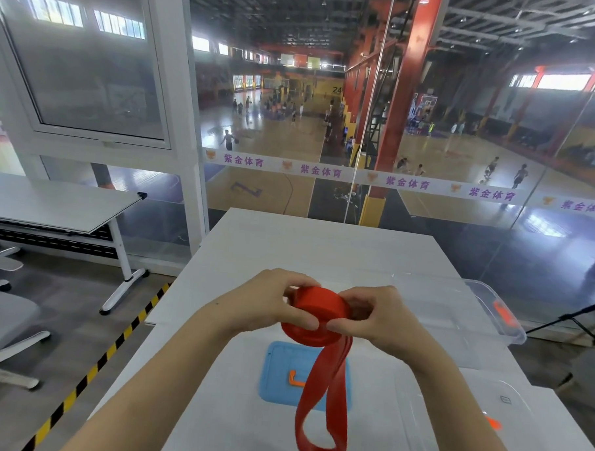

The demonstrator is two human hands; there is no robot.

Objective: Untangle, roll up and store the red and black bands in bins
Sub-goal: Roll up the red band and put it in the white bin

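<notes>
The left hand (pixel 272 302) pinches the near-left edge of the coiled red band (pixel 314 314), thumb on the near rim and fingers over the top. If that pinch slackens, I judge the wound layers could spring loose and the roll would unwind. The roll is held in the air above the white tabletop (pixel 288 245), over a blue mat (pixel 276 371). It looks like a thick, flat, matte red coil, fairly tightly wound, with a long doubled tail hanging toward the near edge and ending in a loop. That free tail may twist or wind on crooked, which would make the roll lopsided. The right hand (pixel 377 317) grips the coil's right side, fingers curled around it. Two clear bins (pixel 490 312) sit on the right, one farther and one nearer. No black band is visible.
</notes>
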